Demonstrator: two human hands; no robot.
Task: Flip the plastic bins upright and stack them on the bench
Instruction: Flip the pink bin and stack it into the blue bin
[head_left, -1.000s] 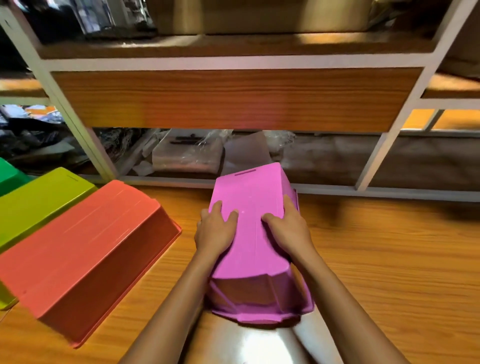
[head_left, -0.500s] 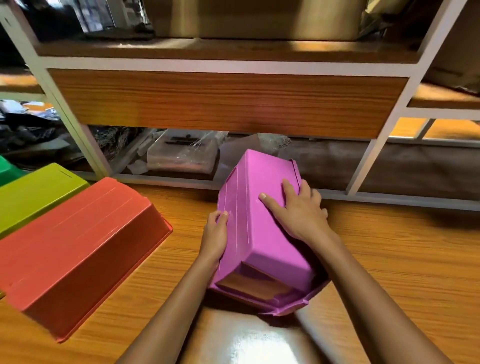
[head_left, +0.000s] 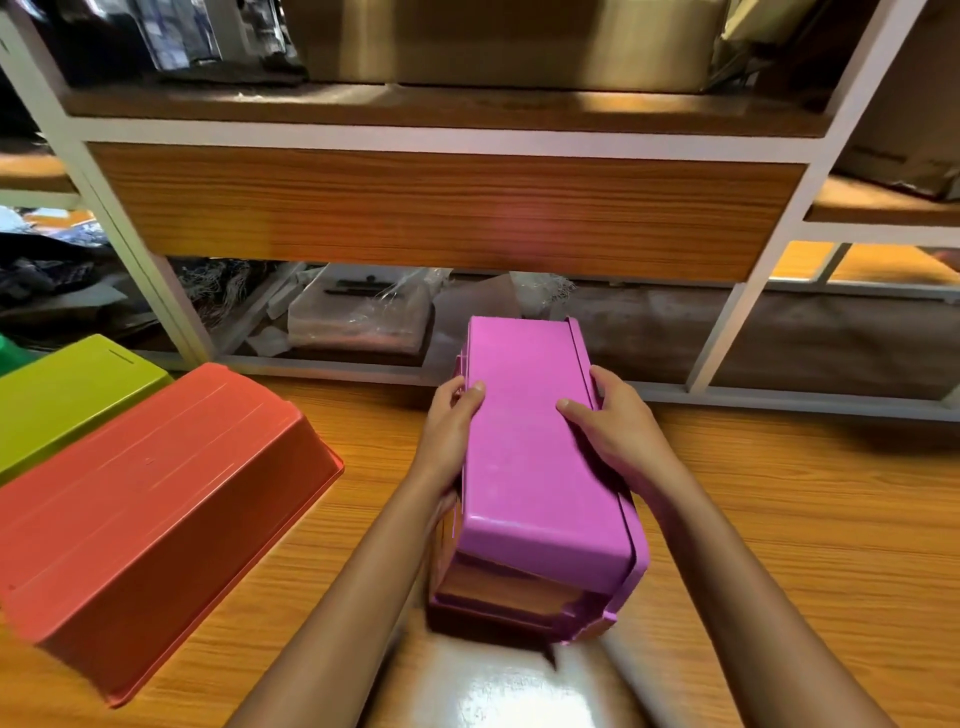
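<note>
A pink plastic bin (head_left: 530, 457) is held in the middle of the wooden bench (head_left: 779, 519), turned on its side with one long wall facing up and its opening towards the left. My left hand (head_left: 452, 421) grips its left edge, thumb on top. My right hand (head_left: 608, 426) clasps its right rim. An orange bin (head_left: 156, 499) lies upside down to the left. Beyond it a lime green bin (head_left: 67, 384) also lies upside down, and a corner of a dark green bin (head_left: 9, 353) shows at the left edge.
A white metal shelf frame (head_left: 156, 291) with a wood panel (head_left: 441, 208) stands along the bench's far edge. Plastic-wrapped items (head_left: 358, 317) and clutter sit on the low shelf behind it. A cardboard box (head_left: 498, 41) rests on the upper shelf.
The pink bin has rolled from bottom-up onto its side. My hands shifted from its top to its two long edges.
</note>
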